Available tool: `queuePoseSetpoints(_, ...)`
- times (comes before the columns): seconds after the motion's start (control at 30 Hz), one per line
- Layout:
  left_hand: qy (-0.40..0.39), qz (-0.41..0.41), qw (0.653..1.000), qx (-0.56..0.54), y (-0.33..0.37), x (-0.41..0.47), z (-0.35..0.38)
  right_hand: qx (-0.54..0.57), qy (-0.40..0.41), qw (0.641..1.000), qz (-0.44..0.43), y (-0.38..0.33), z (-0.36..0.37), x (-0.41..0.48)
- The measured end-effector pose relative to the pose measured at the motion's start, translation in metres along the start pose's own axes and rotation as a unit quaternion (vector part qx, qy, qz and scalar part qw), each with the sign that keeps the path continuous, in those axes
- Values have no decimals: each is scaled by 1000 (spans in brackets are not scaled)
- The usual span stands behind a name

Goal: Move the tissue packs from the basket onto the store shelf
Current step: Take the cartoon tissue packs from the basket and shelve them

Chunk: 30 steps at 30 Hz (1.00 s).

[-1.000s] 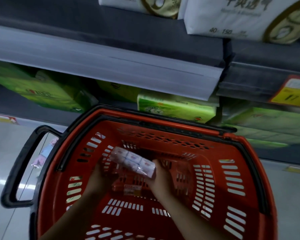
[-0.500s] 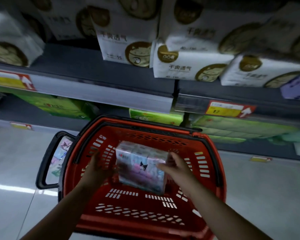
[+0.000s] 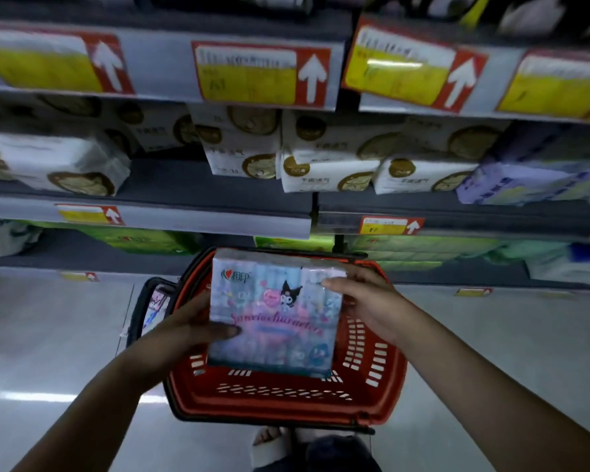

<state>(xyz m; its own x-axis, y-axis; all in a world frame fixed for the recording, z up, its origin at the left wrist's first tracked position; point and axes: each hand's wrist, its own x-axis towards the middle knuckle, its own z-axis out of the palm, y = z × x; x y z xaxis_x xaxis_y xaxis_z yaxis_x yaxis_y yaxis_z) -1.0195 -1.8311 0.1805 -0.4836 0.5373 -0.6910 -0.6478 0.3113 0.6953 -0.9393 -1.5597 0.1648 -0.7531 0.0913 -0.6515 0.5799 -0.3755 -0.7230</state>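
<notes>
The grey metal store shelf [image 3: 191, 185] is stretching beyond both hands, with a bare strip lying open left of the white packs [image 3: 324, 178]. The red slotted plastic basket [image 3: 372, 362] is sitting below the hands. The pastel plastic-wrapped tissue pack [image 3: 276, 311] is hanging between them, printed face turned upward and logo edge pointing at the shelf; the face is looking nearly square. The left hand [image 3: 188, 330] is gripping its left edge, thumb across the face. The right hand [image 3: 365, 301] is clasping the upper right corner.

Shelf [image 3: 184, 185] holds white packs [image 3: 327, 175]; basket [image 3: 286, 396] stands on floor [image 3: 48, 335].
</notes>
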Motion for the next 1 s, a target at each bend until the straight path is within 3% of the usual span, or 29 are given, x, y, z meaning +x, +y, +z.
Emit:
queuePoseSetpoints(0.27, -15, 56, 996, -71, 68, -77, 54, 21, -25, 998, -59, -92, 6, -97)
queuePoseSetpoints(0.47, -37, 78, 992, -94, 131, -127, 82, 45, 20, 992, -116, -149, 25, -164)
queuePoseSetpoints(0.63, -17, 114, 988, -106, 184, -172, 97, -3, 82, 977, -197, -189, 39, -217)
queuePoseSetpoints(0.83, -56, 135, 980, -136, 239, -228, 117, -28, 61, 965, -253, -227, 61, -273)
queuePoseSetpoints(1.0, -70, 145, 980, -120, 265, -260, 133, -11, 91, 943, -320, -259, 83, -310)
